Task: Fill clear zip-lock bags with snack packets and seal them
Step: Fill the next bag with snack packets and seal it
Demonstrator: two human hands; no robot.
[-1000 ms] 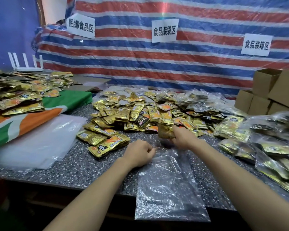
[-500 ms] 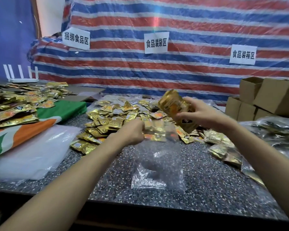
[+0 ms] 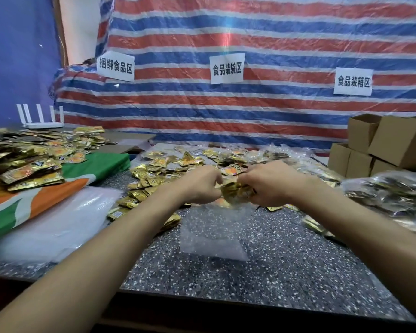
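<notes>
A clear zip-lock bag [image 3: 211,233] hangs from my hands over the speckled table [image 3: 286,265], its lower end resting on the surface. My left hand [image 3: 198,186] pinches the bag's mouth on the left side. My right hand [image 3: 271,183] grips a bunch of gold snack packets [image 3: 235,192] at the bag's opening, right beside the left hand. A wide heap of loose gold packets [image 3: 168,164] lies just behind both hands.
Filled clear bags [image 3: 389,195] pile at the right, with brown cardboard boxes [image 3: 380,145] behind them. A stack of flat clear bags [image 3: 55,222] lies at the left on a green, white and orange cloth [image 3: 34,200]. More gold packets [image 3: 34,152] cover the far left.
My right hand has come down from above with the gold packets to the bag's mouth. The left hand stays on the bag's opening, and the bag hangs lower.
</notes>
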